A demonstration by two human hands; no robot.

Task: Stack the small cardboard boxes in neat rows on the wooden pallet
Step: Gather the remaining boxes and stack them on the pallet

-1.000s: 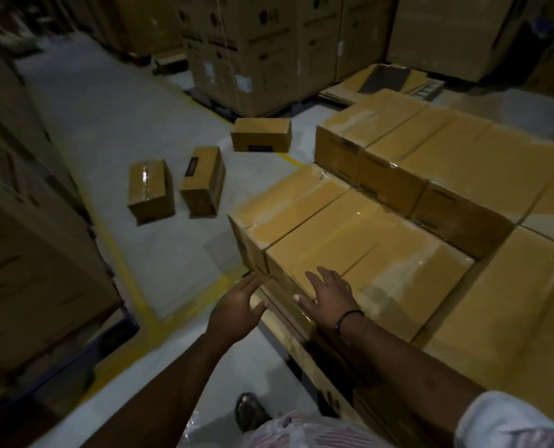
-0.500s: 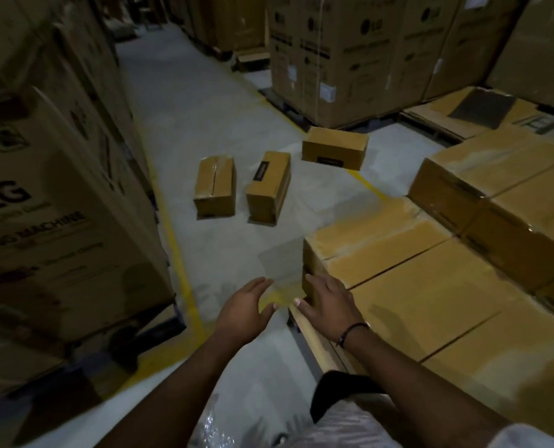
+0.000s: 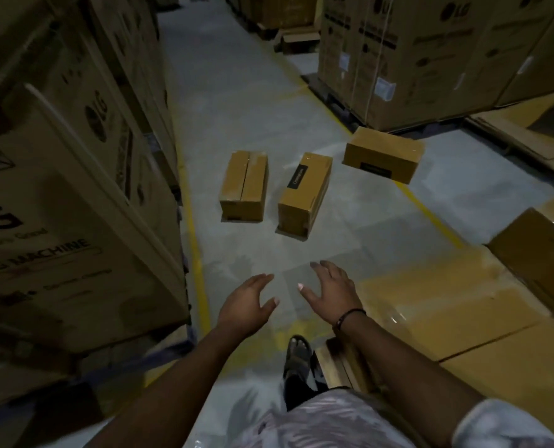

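Three small cardboard boxes lie on the grey floor ahead: a left box (image 3: 244, 185) with a taped seam up, a middle box (image 3: 304, 193) with a black label, and a right box (image 3: 384, 158) lying crosswise. Stacked small boxes (image 3: 437, 305) fill the pallet at the right, with a higher row (image 3: 537, 250) behind them. A corner of the wooden pallet (image 3: 343, 360) shows by my foot. My left hand (image 3: 246, 303) and my right hand (image 3: 330, 292) hover empty over the floor, fingers spread, short of the loose boxes.
Tall washing-machine cartons (image 3: 59, 195) wall the aisle on the left. More large cartons (image 3: 408, 56) stand on a pallet at the back right, with flattened cardboard (image 3: 521, 124) beside them. Yellow floor lines (image 3: 195, 240) edge the aisle. My sandalled foot (image 3: 296, 354) stands beside the pallet corner.
My right hand has come off the stacked box and both hands now hang over the floor. My view has swung left, off the pallet and toward the three loose boxes.
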